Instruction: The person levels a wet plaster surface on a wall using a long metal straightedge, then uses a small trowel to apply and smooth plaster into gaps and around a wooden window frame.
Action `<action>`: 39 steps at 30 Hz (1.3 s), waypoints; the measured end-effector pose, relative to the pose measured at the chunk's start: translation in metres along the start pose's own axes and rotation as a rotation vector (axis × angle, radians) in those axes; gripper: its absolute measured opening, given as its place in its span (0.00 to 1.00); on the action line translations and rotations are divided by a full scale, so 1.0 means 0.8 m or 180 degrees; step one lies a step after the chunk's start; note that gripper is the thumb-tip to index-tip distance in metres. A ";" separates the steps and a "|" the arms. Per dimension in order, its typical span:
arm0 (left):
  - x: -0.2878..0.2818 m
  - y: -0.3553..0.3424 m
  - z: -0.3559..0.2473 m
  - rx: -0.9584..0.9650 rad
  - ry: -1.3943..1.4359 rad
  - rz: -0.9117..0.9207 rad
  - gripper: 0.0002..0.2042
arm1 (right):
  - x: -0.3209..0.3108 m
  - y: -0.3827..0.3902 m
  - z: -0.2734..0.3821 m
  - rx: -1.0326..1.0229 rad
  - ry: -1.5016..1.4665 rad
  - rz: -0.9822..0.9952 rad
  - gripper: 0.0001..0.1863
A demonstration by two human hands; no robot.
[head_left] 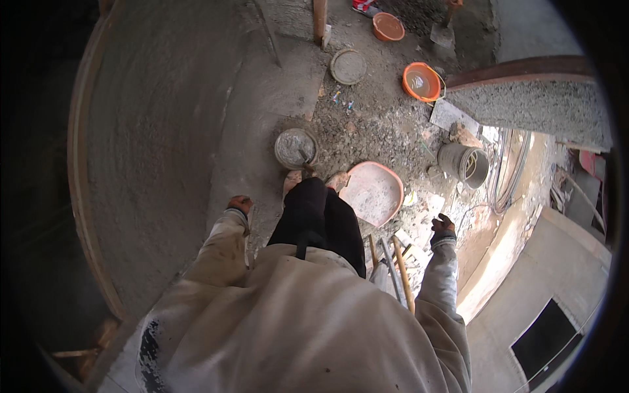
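Observation:
I stand looking straight down at my dark trousers and bare feet. My left hand [239, 204] hangs beside the grey plastered wall [157, 131], fingers closed on what looks like a small grey trowel [250, 221] lying along my sleeve. My right hand [443, 226] hangs out to the right with loosely curled fingers and nothing in it, above rubble and wooden handles [401, 265]. A grey bucket of mortar [296, 149] stands just beyond my feet. A pale pink shallow pan [373, 192] lies beside my right foot.
An orange basin [422, 82], a smaller orange bowl [388, 26] and a round grey pan [348, 66] sit on the gravelly floor farther off. A grey bucket [466, 164] lies tipped at the right, by a rough concrete ledge [537, 105]. A shovel [443, 31] rests at the top.

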State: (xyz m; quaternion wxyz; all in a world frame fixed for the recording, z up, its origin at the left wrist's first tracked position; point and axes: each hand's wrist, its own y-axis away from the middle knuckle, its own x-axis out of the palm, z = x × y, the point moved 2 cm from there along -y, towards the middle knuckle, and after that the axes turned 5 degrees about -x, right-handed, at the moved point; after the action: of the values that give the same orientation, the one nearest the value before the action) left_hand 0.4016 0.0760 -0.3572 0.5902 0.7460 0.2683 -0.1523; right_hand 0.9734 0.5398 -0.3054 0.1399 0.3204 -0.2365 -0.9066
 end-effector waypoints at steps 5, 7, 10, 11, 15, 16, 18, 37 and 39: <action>0.057 0.032 -0.031 -0.0135 -0.0465 0.0146 0.21 | 0.028 -0.132 0.097 -0.0902 -0.0355 0.0469 0.23; 0.078 0.029 -0.017 -0.0199 -0.0839 0.0220 0.21 | 0.081 -0.143 0.181 -0.1183 0.0448 0.0778 0.23; 0.094 0.019 -0.059 -0.0305 -0.0836 0.0450 0.21 | 0.114 -0.157 0.250 -0.1545 0.1175 0.1358 0.22; 0.102 0.005 -0.067 -0.0331 -0.0643 0.0420 0.21 | 0.114 -0.160 0.258 -0.1544 0.1131 0.1374 0.21; 0.147 -0.042 -0.081 -0.0344 -0.0062 -0.0002 0.20 | 0.087 -0.219 0.202 -0.1319 0.1023 0.1460 0.20; 0.146 -0.056 -0.093 -0.0266 -0.0025 -0.0198 0.19 | 0.062 -0.242 0.160 -0.0908 0.0703 0.1362 0.21; 0.166 -0.079 -0.085 -0.0442 0.0135 -0.0387 0.19 | 0.046 -0.248 0.127 0.0077 0.0499 0.1131 0.20; 0.283 -0.340 -0.459 -0.0171 0.3467 -0.0762 0.13 | 0.152 -0.732 0.145 0.0606 -0.0031 0.1212 0.15; 0.317 -0.373 -0.510 -0.0442 0.3894 -0.0625 0.15 | 0.221 -0.860 0.081 0.0414 -0.0053 0.1277 0.14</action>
State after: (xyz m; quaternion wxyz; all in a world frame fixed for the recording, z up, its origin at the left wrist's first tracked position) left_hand 0.3970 0.5723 -0.6284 0.3599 0.6299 0.6344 0.2668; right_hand 0.7276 1.0745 -0.7088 0.2946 0.2677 -0.3547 -0.8460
